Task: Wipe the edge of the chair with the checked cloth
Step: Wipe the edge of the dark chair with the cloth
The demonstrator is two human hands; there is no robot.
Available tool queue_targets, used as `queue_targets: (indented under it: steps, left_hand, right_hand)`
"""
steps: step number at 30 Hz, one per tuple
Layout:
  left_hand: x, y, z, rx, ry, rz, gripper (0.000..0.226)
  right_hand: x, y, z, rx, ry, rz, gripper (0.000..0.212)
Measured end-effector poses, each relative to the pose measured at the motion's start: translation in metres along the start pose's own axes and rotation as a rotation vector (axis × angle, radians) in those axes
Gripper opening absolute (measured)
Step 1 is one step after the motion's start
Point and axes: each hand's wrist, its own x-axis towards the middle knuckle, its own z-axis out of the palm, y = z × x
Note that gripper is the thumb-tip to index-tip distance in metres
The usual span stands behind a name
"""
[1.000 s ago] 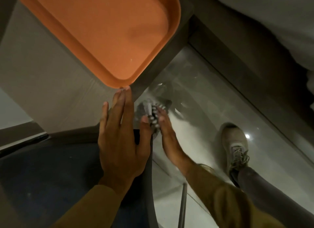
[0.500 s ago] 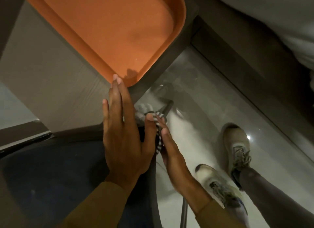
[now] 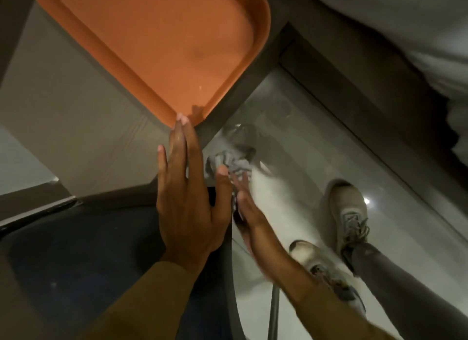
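Observation:
A dark chair seat point(image 3: 83, 258) fills the lower left, its grey right edge point(image 3: 231, 276) running down the middle. My left hand point(image 3: 188, 203) lies flat on the seat's front right corner, fingers stretched toward the table, thumb over the edge. The checked cloth point(image 3: 228, 163), grey and white and bunched, sits against the outside of that edge near the corner. My right hand point(image 3: 249, 208) presses the cloth against the edge from the outer side, fingers nearly straight. Much of the cloth is hidden between the two hands.
An orange tray point(image 3: 162, 48) lies on the grey table point(image 3: 76, 137) just beyond the chair corner; my left fingertips reach its rim. Two pale sneakers point(image 3: 348, 210) stand on the glossy floor at right. A thin metal chair leg point(image 3: 273, 312) drops below the edge. A white bed point(image 3: 405, 23) sits upper right.
My right hand has slid the cloth back along the chair edge toward me. The second foot has come into view. My left hand stays flat on the seat.

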Motion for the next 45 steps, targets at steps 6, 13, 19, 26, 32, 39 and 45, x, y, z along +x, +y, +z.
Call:
queue_targets:
  steps: [6, 13, 19, 26, 32, 39, 45]
  left_hand:
    - [-0.001, -0.004, 0.003, 0.003, -0.004, -0.004, 0.074]
    - [-0.001, -0.005, 0.003, -0.003, -0.018, 0.002, 0.074]
    - [-0.001, -0.004, 0.002, 0.016, -0.034, 0.002, 0.074]
    - [-0.002, -0.008, 0.004, 0.011, -0.053, 0.009, 0.083]
    - [-0.002, -0.006, 0.003, -0.004, -0.053, -0.002, 0.073]
    - [-0.002, -0.006, 0.002, 0.012, -0.060, -0.010, 0.072]
    - [-0.003, -0.007, 0.004, -0.034, -0.044, -0.019, 0.069]
  right_hand:
    - [0.064, 0.024, -0.021, -0.070, 0.063, -0.030, 0.084]
    - [0.118, 0.032, -0.040, -0.066, 0.155, 0.088, 0.098]
    - [0.006, 0.004, 0.004, -0.071, -0.026, -0.133, 0.069]
    - [0.124, 0.033, -0.048, -0.169, 0.099, 0.042, 0.058]
    - [0.073, -0.003, -0.021, -0.201, 0.097, 0.084, 0.066]
    - [0.012, -0.016, 0.001, -0.256, -0.023, -0.028, 0.053]
    - [0.126, 0.018, -0.044, -0.297, 0.176, 0.169, 0.117]
